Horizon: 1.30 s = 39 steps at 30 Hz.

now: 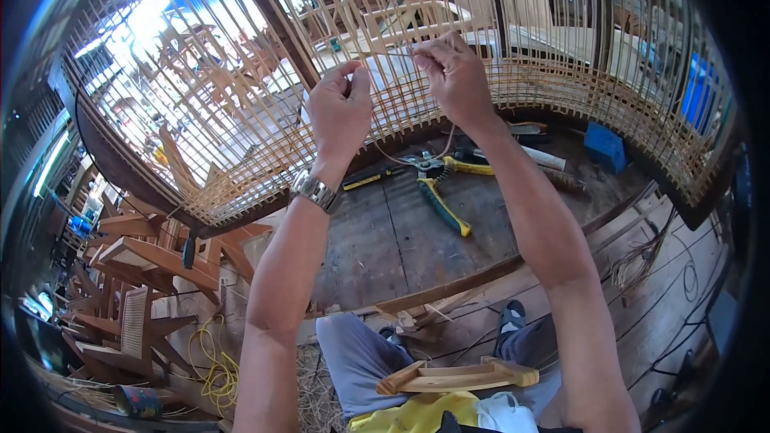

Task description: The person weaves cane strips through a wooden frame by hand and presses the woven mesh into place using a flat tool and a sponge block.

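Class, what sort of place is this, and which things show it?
Probably a furniture workshop: a partly woven cane-like panel, hand cutters, and wooden furniture parts at the left.

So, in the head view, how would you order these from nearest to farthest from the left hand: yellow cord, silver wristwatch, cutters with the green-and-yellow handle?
From the left hand:
1. Silver wristwatch: on the left wrist, just below the hand.
2. Cutters: on the wooden worktop, lower and to the right.
3. Yellow cord: on the floor, lower left.
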Each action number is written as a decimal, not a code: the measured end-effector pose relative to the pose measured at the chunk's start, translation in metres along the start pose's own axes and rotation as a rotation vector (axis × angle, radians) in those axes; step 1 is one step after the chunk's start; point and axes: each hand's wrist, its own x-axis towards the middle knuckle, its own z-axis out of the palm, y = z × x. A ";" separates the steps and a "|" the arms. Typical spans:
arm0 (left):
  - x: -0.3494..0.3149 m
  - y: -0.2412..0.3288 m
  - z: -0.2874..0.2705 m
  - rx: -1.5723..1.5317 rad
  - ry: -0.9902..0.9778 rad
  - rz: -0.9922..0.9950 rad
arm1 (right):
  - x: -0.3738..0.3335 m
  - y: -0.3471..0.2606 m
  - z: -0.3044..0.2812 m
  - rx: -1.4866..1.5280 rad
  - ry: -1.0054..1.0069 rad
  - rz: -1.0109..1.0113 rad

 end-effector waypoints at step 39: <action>0.012 -0.009 0.014 0.428 0.304 0.080 | 0.006 0.010 -0.016 -0.259 -0.101 0.048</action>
